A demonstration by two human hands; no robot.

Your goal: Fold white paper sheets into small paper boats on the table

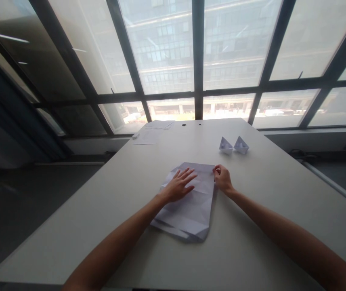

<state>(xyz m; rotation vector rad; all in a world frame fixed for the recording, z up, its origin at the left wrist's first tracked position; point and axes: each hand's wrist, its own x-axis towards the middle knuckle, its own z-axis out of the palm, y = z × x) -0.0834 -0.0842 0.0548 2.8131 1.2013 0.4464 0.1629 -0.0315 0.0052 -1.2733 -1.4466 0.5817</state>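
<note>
A stack of creased white paper sheets (191, 214) lies in front of me on the table, its sheets slightly out of line at the near edge. My left hand (179, 186) rests flat on the upper part of the paper with its fingers spread. At the far right corner, my right hand (222, 178) is closed, thumb and fingers pinching the paper's edge. The corner itself is partly hidden by the fingers.
Two folded paper boats (225, 146) stand beyond my right hand on the white table (245, 250). Loose paper sheets (145, 138) and a small white object (135, 136) lie at the far left. Large windows (169, 48) rise behind the table.
</note>
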